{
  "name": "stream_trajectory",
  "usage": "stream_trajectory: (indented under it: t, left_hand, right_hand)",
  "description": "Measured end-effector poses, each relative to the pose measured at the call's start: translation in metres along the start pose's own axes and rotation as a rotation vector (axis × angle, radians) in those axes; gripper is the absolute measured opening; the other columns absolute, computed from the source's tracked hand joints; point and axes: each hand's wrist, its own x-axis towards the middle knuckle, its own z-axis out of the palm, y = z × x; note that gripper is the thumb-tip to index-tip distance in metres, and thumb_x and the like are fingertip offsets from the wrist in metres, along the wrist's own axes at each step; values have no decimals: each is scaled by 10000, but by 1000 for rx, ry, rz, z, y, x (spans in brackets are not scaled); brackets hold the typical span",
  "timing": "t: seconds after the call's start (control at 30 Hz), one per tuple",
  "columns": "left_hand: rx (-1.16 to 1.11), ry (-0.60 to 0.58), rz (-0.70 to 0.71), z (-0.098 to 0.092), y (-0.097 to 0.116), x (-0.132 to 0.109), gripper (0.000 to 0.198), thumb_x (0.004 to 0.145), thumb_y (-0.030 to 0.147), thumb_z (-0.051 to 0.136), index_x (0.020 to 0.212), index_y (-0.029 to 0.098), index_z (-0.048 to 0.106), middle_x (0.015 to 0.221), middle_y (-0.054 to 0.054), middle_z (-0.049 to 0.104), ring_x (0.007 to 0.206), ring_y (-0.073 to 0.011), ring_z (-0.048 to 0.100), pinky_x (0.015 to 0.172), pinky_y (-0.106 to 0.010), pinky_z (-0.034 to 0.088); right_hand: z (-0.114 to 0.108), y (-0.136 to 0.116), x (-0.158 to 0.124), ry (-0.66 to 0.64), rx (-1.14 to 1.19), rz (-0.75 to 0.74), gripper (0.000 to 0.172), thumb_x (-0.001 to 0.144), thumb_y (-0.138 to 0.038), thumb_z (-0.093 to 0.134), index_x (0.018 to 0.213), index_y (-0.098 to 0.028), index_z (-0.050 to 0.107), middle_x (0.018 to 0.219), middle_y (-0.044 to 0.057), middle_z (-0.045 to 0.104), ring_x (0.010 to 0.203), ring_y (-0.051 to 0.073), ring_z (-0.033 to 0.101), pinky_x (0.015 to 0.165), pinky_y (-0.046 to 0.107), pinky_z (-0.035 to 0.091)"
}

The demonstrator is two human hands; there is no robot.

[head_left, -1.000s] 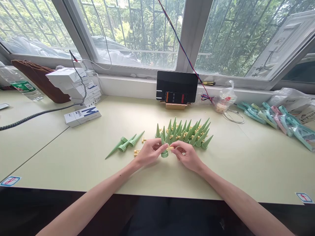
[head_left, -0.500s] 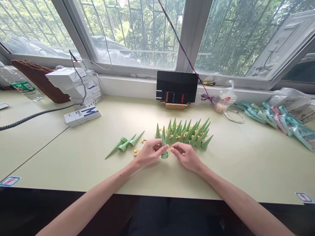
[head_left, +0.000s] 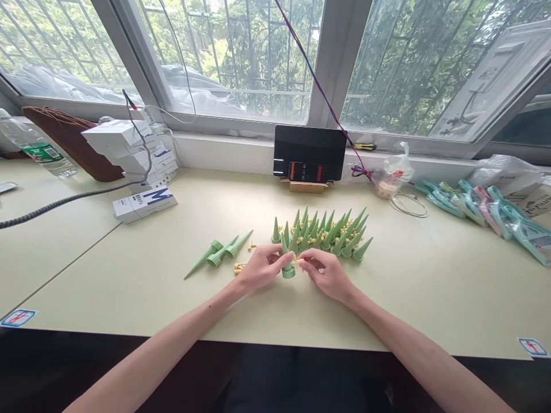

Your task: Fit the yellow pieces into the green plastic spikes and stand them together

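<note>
My left hand (head_left: 263,267) is closed on a green spike (head_left: 288,271), held upright with its ribbed cap at the bottom. Pinched in the fingers of my right hand (head_left: 326,272) is a small yellow piece (head_left: 297,261), its end touching the side of the spike just above the cap. Behind my hands, several green spikes (head_left: 329,238) stand in rows with yellow pieces among them. Three loose green spikes (head_left: 220,253) lie to the left. Near my left hand are a yellow T-shaped piece (head_left: 251,245) and more yellow pieces (head_left: 238,268), partly hidden by that hand.
A phone (head_left: 307,172) leans on a black tablet (head_left: 310,146) at the back. White boxes (head_left: 145,205) and a plastic bottle (head_left: 49,152) are at left. To the right lie a wrapped cup (head_left: 390,178), a white cable (head_left: 408,205) and coloured clips (head_left: 486,206).
</note>
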Motion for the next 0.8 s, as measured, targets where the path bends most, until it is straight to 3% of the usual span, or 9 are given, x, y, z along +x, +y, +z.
stream_trajectory:
  t: [0.3, 0.8]
  left_hand:
    - [-57, -31, -123, -1, 6, 0, 445, 915, 544, 577, 730, 139, 581, 531, 56, 359, 447, -69, 346, 408, -197, 244]
    - [-7, -34, -80, 0, 3, 0, 424, 927, 514, 572, 762, 127, 616, 540, 47, 369, 434, -64, 350, 389, -193, 233]
  right_hand:
    - [0, 2, -1, 19, 70, 23, 158, 944, -347, 622, 988, -202, 665, 893, 37, 674, 493, 107, 565, 463, 258, 502]
    - [-1, 0, 0, -35, -15, 46, 297, 983, -434, 538, 863, -177, 628, 660, -2, 572, 508, 122, 503, 488, 252, 424]
